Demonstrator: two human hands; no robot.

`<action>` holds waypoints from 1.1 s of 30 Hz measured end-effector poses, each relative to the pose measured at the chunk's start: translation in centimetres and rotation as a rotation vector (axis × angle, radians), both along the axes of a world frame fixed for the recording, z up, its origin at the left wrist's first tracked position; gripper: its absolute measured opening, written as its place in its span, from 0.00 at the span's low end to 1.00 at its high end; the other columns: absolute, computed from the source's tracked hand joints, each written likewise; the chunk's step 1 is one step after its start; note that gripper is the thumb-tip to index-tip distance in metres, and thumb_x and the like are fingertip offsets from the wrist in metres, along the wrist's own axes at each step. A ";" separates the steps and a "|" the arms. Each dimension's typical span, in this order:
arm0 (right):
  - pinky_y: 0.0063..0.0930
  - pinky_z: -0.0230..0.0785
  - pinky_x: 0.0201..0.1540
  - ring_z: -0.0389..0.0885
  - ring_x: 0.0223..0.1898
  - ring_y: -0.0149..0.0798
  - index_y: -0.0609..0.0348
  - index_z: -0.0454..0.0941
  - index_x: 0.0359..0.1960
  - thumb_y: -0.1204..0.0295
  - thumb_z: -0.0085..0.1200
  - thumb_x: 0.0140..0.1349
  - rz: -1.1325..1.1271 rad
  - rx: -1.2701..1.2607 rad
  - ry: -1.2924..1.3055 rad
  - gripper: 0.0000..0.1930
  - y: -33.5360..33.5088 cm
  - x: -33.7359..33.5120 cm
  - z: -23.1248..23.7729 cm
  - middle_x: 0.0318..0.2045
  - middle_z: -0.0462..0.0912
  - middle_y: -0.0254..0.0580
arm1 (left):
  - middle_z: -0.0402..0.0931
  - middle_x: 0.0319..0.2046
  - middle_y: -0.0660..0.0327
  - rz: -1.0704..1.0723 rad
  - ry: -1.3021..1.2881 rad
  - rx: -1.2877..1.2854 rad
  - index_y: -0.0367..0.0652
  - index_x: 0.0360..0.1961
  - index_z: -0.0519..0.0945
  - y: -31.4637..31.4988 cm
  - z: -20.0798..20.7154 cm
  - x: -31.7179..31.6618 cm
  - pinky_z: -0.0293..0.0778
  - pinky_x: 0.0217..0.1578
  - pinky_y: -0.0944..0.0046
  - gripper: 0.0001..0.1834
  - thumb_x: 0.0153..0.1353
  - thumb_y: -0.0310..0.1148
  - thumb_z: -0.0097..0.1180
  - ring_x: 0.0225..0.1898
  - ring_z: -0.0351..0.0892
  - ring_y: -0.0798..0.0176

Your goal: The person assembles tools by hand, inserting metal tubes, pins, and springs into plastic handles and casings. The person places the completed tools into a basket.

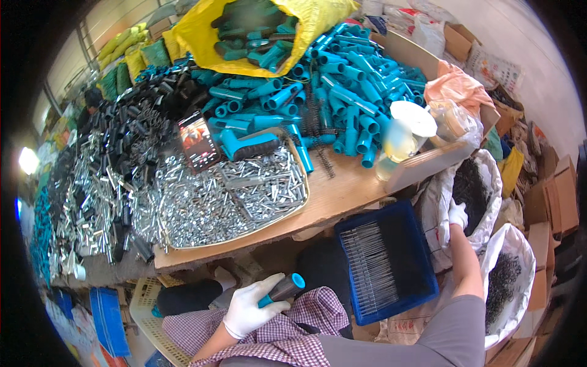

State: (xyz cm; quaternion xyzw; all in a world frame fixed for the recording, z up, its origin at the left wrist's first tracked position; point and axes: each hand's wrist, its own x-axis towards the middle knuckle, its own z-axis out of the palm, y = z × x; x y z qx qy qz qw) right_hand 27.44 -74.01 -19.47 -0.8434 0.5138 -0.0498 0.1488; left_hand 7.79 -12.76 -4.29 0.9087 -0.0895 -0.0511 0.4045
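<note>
In my gloved left hand is a teal and black tool handle, its round teal end pointing up and to the right. The fingers and thumb are closed around it, above my lap. On the right, my gloved right hand reaches into a white sack of small black wire-like parts. Its fingertips are too small and partly hidden to show whether they grip any part. Between the hands, a blue tray holds a row of thin metal rods.
A wooden table carries piled teal handles, a yellow sack of handles, a tray of metal pins and a phone. A second white sack stands at right. A cream basket sits at lower left.
</note>
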 end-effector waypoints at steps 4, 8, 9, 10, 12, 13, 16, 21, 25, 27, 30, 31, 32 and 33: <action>0.55 0.68 0.60 0.77 0.57 0.66 0.54 0.66 0.66 0.35 0.46 0.61 0.089 -0.020 0.004 0.41 -0.3 -0.6 -0.7 0.54 0.78 0.71 | 0.84 0.39 0.50 0.003 -0.015 -0.003 0.45 0.58 0.80 1.1 0.0 -0.6 0.80 0.43 0.59 0.34 0.49 0.44 0.73 0.40 0.86 0.48; 0.57 0.68 0.59 0.77 0.57 0.68 0.54 0.67 0.65 0.36 0.48 0.61 0.065 -0.024 -0.015 0.40 -0.9 -0.3 -0.7 0.56 0.76 0.74 | 0.84 0.42 0.49 0.039 0.011 -0.033 0.44 0.58 0.79 2.1 -0.2 -1.5 0.80 0.45 0.59 0.33 0.51 0.44 0.72 0.43 0.86 0.48; 0.58 0.68 0.59 0.76 0.58 0.69 0.53 0.67 0.64 0.36 0.49 0.60 -0.005 -0.031 -0.013 0.40 -0.7 0.1 -0.7 0.56 0.74 0.74 | 0.84 0.42 0.49 0.032 0.027 -0.032 0.44 0.58 0.79 2.2 -0.1 -1.7 0.80 0.46 0.59 0.33 0.51 0.44 0.72 0.43 0.86 0.48; 0.59 0.67 0.60 0.75 0.59 0.70 0.52 0.67 0.64 0.38 0.51 0.60 -0.017 -0.023 -0.004 0.39 -0.8 0.7 -0.3 0.58 0.73 0.75 | 0.84 0.42 0.49 0.041 0.019 -0.033 0.44 0.58 0.79 1.8 0.0 -1.7 0.80 0.46 0.59 0.33 0.51 0.44 0.72 0.43 0.86 0.48; 0.58 0.68 0.60 0.76 0.57 0.69 0.53 0.67 0.64 0.38 0.50 0.60 0.021 -0.007 -0.020 0.39 -0.7 0.6 -0.3 0.58 0.73 0.75 | 0.84 0.42 0.48 0.005 -0.043 -0.020 0.44 0.59 0.78 1.2 0.3 -1.8 0.80 0.45 0.60 0.34 0.52 0.44 0.72 0.43 0.86 0.48; 0.58 0.68 0.59 0.77 0.57 0.69 0.54 0.67 0.64 0.37 0.49 0.60 0.048 0.003 -0.031 0.40 -0.9 0.2 -0.4 0.58 0.73 0.74 | 0.84 0.42 0.48 0.012 -0.048 -0.029 0.44 0.59 0.78 1.5 0.5 -2.1 0.80 0.45 0.60 0.34 0.52 0.44 0.72 0.43 0.86 0.48; 0.53 0.75 0.52 0.80 0.52 0.65 0.42 0.72 0.61 0.62 0.44 0.69 0.484 -0.292 0.196 0.19 -1.3 -1.5 0.4 0.58 0.72 0.64 | 0.84 0.40 0.48 -0.011 -0.028 -0.014 0.44 0.59 0.78 2.2 0.8 -2.4 0.80 0.44 0.59 0.34 0.51 0.45 0.72 0.41 0.86 0.49; 0.51 0.76 0.50 0.80 0.50 0.63 0.44 0.71 0.60 0.77 0.49 0.61 0.547 -0.347 0.058 0.24 1.1 -3.5 2.8 0.53 0.73 0.62 | 0.84 0.40 0.47 0.103 -0.009 -0.060 0.42 0.57 0.79 4.7 -0.3 -3.8 0.80 0.44 0.58 0.34 0.49 0.44 0.73 0.41 0.86 0.48; 0.48 0.72 0.56 0.78 0.53 0.65 0.49 0.69 0.62 0.81 0.53 0.48 0.297 -0.329 -0.300 0.34 0.2 -4.6 4.6 0.52 0.76 0.64 | 0.84 0.42 0.45 0.136 -0.038 -0.096 0.40 0.57 0.79 5.4 0.0 -4.5 0.80 0.46 0.59 0.34 0.49 0.42 0.73 0.43 0.86 0.48; 0.36 0.67 0.61 0.78 0.55 0.49 0.64 0.69 0.60 0.85 0.52 0.44 0.300 -0.236 -0.790 0.34 -1.4 -4.4 6.5 0.52 0.80 0.52 | 0.84 0.37 0.46 0.149 -0.104 -0.113 0.37 0.55 0.79 5.4 0.4 -4.5 0.80 0.41 0.61 0.34 0.44 0.37 0.72 0.37 0.87 0.51; 0.30 0.67 0.58 0.77 0.49 0.39 0.65 0.69 0.60 0.81 0.61 0.50 0.250 -0.104 -1.094 0.32 -7.0 -4.1 12.2 0.48 0.79 0.43 | 0.84 0.40 0.46 0.099 -0.053 -0.130 0.39 0.57 0.79 6.3 0.5 -4.2 0.79 0.43 0.60 0.34 0.46 0.38 0.72 0.41 0.87 0.50; 0.30 0.67 0.58 0.77 0.48 0.39 0.66 0.68 0.60 0.79 0.62 0.51 0.263 -0.119 -1.217 0.31 -5.7 -3.3 14.7 0.48 0.79 0.44 | 0.84 0.42 0.46 0.101 -0.023 -0.128 0.40 0.58 0.78 6.5 0.7 -4.4 0.79 0.46 0.59 0.34 0.49 0.39 0.72 0.44 0.86 0.48; 0.31 0.68 0.57 0.77 0.49 0.40 0.67 0.68 0.61 0.78 0.63 0.53 0.452 -0.111 -1.272 0.31 -4.8 -3.0 18.1 0.49 0.79 0.43 | 0.84 0.42 0.46 0.103 -0.022 -0.129 0.40 0.58 0.78 6.7 0.8 -4.4 0.79 0.46 0.59 0.34 0.49 0.39 0.72 0.44 0.86 0.48; 0.33 0.69 0.57 0.77 0.49 0.41 0.67 0.67 0.62 0.78 0.62 0.55 0.436 -0.150 -1.312 0.31 -1.6 -2.1 21.3 0.51 0.78 0.43 | 0.84 0.42 0.46 0.111 -0.021 -0.139 0.40 0.58 0.78 6.7 1.0 -4.4 0.79 0.46 0.59 0.34 0.48 0.39 0.72 0.44 0.86 0.48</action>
